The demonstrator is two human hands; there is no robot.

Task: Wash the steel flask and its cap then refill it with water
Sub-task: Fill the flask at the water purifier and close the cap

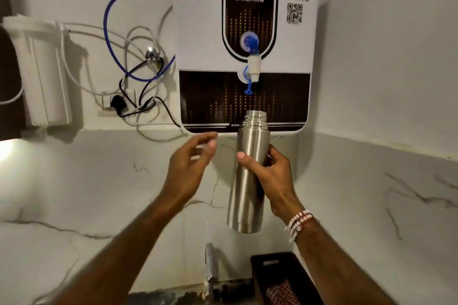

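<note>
My right hand (270, 171) grips the steel flask (247, 193) around its upper body and holds it upright in the air. Its threaded mouth (255, 119) is uncapped and sits below the blue and white tap (252, 62) of the wall-mounted water purifier (292, 32). No water flows from the tap. My left hand (190, 163) hovers just left of the flask, fingers apart, holding nothing and slightly blurred. The cap is not in view.
A chrome sink faucet (210, 265) rises at the bottom centre beside a dark basket (280, 277). A white filter housing (42, 74) hangs on the left wall, with tubes and cables (138, 64) looping to a socket. Marble-patterned tile covers the wall behind.
</note>
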